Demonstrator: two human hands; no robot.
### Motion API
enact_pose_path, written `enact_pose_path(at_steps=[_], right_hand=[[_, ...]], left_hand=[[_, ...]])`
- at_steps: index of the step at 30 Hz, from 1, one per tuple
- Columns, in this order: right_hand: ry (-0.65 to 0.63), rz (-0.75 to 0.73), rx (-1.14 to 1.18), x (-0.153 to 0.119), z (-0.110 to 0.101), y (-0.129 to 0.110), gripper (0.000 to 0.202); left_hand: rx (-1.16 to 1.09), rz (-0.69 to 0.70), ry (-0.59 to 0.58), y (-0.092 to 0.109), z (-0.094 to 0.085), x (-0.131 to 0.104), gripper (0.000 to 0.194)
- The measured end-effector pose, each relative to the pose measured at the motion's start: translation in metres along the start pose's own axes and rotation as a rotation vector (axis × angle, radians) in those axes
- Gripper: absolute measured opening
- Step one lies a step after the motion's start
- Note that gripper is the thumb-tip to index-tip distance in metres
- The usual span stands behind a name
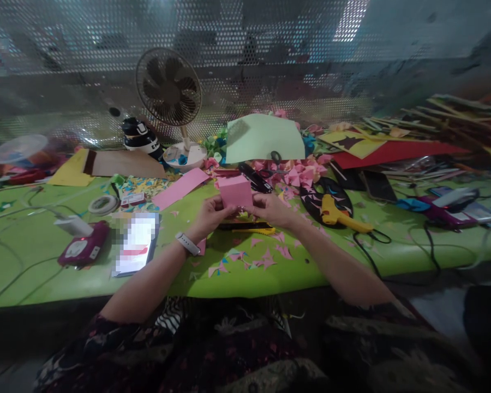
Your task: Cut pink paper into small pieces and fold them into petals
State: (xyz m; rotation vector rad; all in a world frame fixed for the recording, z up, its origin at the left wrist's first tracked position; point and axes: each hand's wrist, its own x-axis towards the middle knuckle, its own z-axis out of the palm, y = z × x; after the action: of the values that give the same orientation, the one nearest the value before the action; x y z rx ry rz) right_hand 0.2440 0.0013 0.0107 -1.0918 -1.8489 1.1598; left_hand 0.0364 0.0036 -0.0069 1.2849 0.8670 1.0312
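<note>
A pink paper piece (236,192), roughly square, is held up between both hands above the green table. My left hand (211,214), with a pale band on its wrist, pinches its lower left side. On the lower right side, my right hand (269,208) has its fingers closed on the same paper. Just behind the paper lies a black stapler (255,178). Under the hands, partly covered, is a yellow cutter (258,230). Pink paper scraps (265,260) lie scattered in front, and a pink strip (181,188) rests to the left.
A yellow glue gun (339,215) with a black cord lies right, near a phone (378,185). Left are a lit phone (136,243), a purple power socket (84,244) and a tape roll (103,204). Behind stand a fan (169,87) and a light green sheet (265,139).
</note>
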Motion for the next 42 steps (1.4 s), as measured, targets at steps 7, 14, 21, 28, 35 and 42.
enact_pose_path(at_steps=[7,14,21,28,35,42], right_hand=[[-0.003,0.027,-0.083,-0.003,-0.004,-0.007,0.032],[0.015,-0.024,-0.122,-0.002,0.003,-0.007,0.029],[0.02,0.027,-0.04,0.001,-0.016,0.007,0.032],[0.134,-0.027,0.088,0.001,-0.029,0.007,0.039],[-0.076,0.005,0.056,-0.006,-0.016,-0.003,0.032],[-0.057,0.096,0.057,-0.006,-0.005,-0.013,0.03]], left_hand=[[-0.037,-0.019,-0.002,0.003,0.0,-0.001,0.052],[-0.105,0.016,0.032,-0.001,0.001,0.0,0.076],[-0.088,-0.007,0.049,0.004,-0.013,0.004,0.075],[-0.192,-0.102,0.057,0.014,-0.025,0.008,0.051],[-0.219,-0.129,0.002,0.008,-0.017,0.006,0.045],[-0.089,0.011,0.009,0.002,-0.006,0.004,0.052]])
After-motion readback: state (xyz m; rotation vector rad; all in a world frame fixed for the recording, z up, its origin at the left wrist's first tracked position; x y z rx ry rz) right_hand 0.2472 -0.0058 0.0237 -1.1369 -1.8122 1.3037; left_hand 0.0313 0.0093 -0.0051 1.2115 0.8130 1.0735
